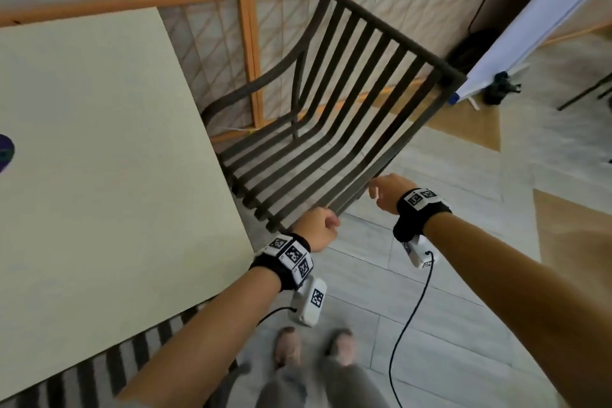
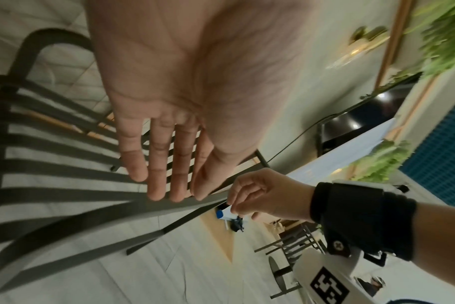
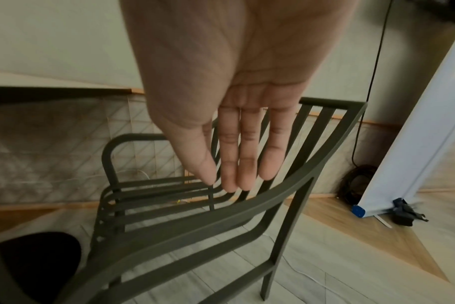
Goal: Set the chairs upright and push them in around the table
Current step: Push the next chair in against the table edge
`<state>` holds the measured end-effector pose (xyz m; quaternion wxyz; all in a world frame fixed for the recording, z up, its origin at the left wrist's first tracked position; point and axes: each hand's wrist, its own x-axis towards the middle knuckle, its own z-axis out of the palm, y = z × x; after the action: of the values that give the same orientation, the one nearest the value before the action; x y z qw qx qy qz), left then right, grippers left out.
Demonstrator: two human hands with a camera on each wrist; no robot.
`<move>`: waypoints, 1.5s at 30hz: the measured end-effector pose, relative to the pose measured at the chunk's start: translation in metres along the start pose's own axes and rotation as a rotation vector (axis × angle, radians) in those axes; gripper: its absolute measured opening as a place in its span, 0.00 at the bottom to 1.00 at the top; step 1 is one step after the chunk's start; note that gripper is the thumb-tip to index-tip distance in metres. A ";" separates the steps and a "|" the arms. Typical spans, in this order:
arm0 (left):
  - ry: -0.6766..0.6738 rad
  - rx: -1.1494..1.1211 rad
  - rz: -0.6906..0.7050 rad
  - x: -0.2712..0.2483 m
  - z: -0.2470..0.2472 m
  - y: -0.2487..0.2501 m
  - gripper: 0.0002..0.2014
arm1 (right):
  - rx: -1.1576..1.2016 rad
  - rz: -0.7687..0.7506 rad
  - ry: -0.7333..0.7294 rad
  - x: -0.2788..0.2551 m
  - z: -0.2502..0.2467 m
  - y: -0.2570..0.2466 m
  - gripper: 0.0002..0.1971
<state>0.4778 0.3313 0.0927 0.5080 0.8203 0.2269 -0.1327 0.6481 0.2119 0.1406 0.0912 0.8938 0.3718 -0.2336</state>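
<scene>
A dark slatted armchair [image 1: 331, 129] stands on its legs at the right edge of the pale table [image 1: 99, 142], with its seat front toward the table. My left hand [image 1: 316, 228] is at the near armrest, and in the left wrist view its straight fingertips [image 2: 166, 193] touch that rail. My right hand [image 1: 387, 192] hovers further along the same armrest [image 3: 221, 211]. Its fingers [image 3: 237, 164] are straight and hold nothing. The slats of a second chair [image 1: 99, 371] show at the table's near edge.
A wooden lattice railing [image 1: 251, 43] runs behind the chair. A white banner stand [image 1: 530, 26] and a coil of black cable [image 1: 470, 46] sit at the right rear. A purple object [image 1: 5, 152] lies on the table's left edge. My feet [image 1: 311, 348] stand on tiled floor.
</scene>
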 end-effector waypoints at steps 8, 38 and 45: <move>0.026 0.014 -0.207 0.100 0.046 -0.019 0.29 | -0.189 -0.213 -0.010 0.116 0.020 0.068 0.21; 0.173 0.342 -0.598 0.116 -0.047 -0.100 0.31 | -0.426 -0.502 -0.022 0.204 0.057 0.009 0.23; 0.197 0.362 -0.686 0.090 -0.020 -0.102 0.29 | -0.424 -0.499 0.015 0.169 0.075 0.005 0.22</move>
<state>0.5034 0.4096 -0.0174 0.2573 0.7820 0.5082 -0.2530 0.7294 0.2883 -0.0068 0.2124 0.7378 0.6206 -0.1594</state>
